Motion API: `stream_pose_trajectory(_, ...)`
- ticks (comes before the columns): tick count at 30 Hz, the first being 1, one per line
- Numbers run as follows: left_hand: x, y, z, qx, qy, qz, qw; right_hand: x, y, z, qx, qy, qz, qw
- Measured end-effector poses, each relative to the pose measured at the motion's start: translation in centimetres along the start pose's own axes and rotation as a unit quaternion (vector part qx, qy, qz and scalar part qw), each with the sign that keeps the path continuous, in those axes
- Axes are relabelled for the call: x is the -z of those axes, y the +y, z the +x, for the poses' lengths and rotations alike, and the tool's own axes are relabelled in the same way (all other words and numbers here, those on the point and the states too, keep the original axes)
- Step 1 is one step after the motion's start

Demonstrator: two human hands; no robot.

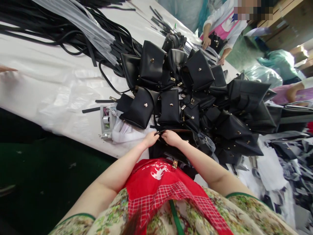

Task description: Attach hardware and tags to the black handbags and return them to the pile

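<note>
A black handbag with a gold clasp lies at the table's near edge, against the red apron. My left hand is closed, its fingers pinching the bag's upper edge near a corner. Close beside it, my right hand is closed on the same edge, knuckles up. The fingertips of both hands are partly hidden, so the exact piece between them is hard to make out. Just beyond the hands stand two more black bags, one tilted and one upright, each with a small metal lock.
Many black bags crowd the middle and right of the white table. Long black straps and clear plastic lie at the far left. A grey tray stands left of my hands. Co-workers handle bags across the table.
</note>
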State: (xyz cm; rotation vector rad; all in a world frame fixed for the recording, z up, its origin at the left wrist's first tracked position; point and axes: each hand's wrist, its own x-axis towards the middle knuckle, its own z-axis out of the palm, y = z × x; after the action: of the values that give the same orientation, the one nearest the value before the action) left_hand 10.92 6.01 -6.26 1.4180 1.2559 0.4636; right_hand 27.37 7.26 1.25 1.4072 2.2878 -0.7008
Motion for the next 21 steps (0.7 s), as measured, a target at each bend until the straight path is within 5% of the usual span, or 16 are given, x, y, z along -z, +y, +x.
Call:
stream_pose_trajectory(5,0.6,-1.0,-0.5,0.009,-0.004,-0.02,1.0,3.0,2.0,-4.9,-0.067,0.011,0.018,0.998)
stream_pose_trajectory(9,0.7,-1.1,-1.0,0.023,0.002,-0.022,0.999,4.8,2.7,-11.0,-0.024,0.005,0.032,0.999)
stream_pose_trajectory(12,0.8,-0.2,-1.4,0.016,0.019,-0.01,1.0,3.5,2.6,-14.4,0.014,0.007,0.032,0.999)
stream_pose_trajectory(18,0.1,0.5,-0.6,-0.031,0.016,-0.028,0.999,-4.0,4.0,-11.8,-0.044,0.096,-0.029,0.994)
stream_pose_trajectory(21,1.3,0.4,0.1,-0.022,0.038,-0.056,0.997,-3.8,5.2,-10.4,-0.044,0.15,-0.008,0.988)
